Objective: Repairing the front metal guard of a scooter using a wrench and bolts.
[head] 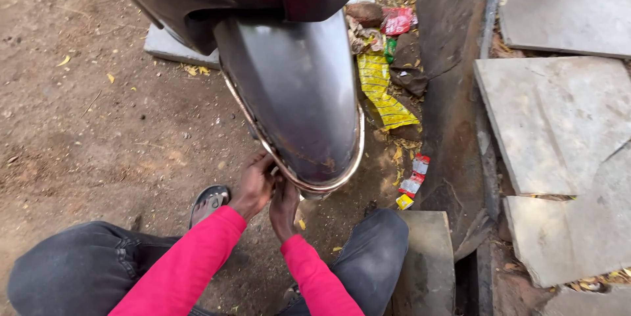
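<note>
A grey, dusty scooter mudguard (pixel 299 92) with a chrome rim guard (pixel 335 178) fills the upper middle of the head view. My left hand (pixel 255 184) reaches under its near left edge, fingers curled against the rim. My right hand (pixel 284 207) sits just beside it, beneath the mudguard's lower tip. Whether either hand holds anything is hidden by the mudguard and the fingers. Both arms wear pink sleeves (pixel 197 257). I squat in dark grey trousers (pixel 79 270), with a sandalled foot (pixel 209 201) on the dirt.
Brown dirt ground (pixel 98 119) lies to the left. Litter, with a yellow wrapper (pixel 381 89) and red wrappers (pixel 414 178), lies right of the wheel. Grey stone slabs (pixel 552 119) and a gutter edge (pixel 460 125) lie to the right. A concrete block (pixel 427 257) sits by my right knee.
</note>
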